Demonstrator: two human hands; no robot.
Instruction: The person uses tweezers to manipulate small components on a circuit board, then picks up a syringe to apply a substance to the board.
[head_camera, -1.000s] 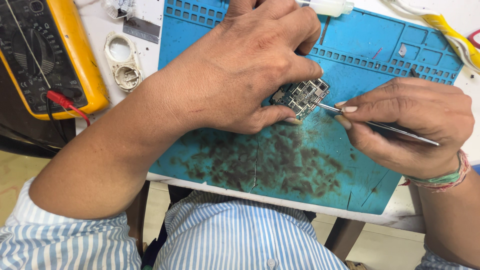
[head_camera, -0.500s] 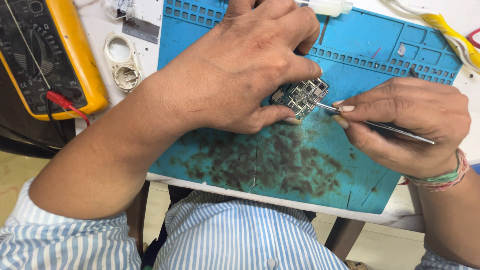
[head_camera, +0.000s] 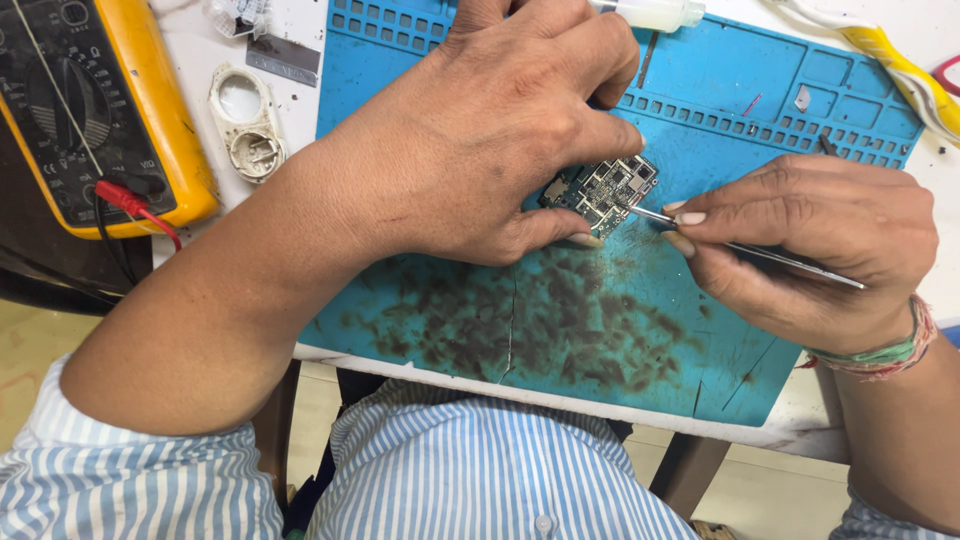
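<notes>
A small circuit board (head_camera: 605, 187) with metal shields lies on a blue work mat (head_camera: 600, 330) stained dark in the middle. My left hand (head_camera: 490, 130) covers the board's left part, thumb and fingers pinning it down. My right hand (head_camera: 810, 245) grips thin metal tweezers (head_camera: 740, 245) whose tip touches the board's right edge. A woven band circles my right wrist.
A yellow multimeter (head_camera: 95, 110) with a red probe plug sits at the left. A white round holder (head_camera: 245, 120) lies beside it. A white syringe-like tube (head_camera: 650, 12) rests at the mat's top edge, and yellow and white cables (head_camera: 895, 60) run at the upper right.
The tweezers' tip has shifted slightly along the board's right edge. My left hand stays on the board.
</notes>
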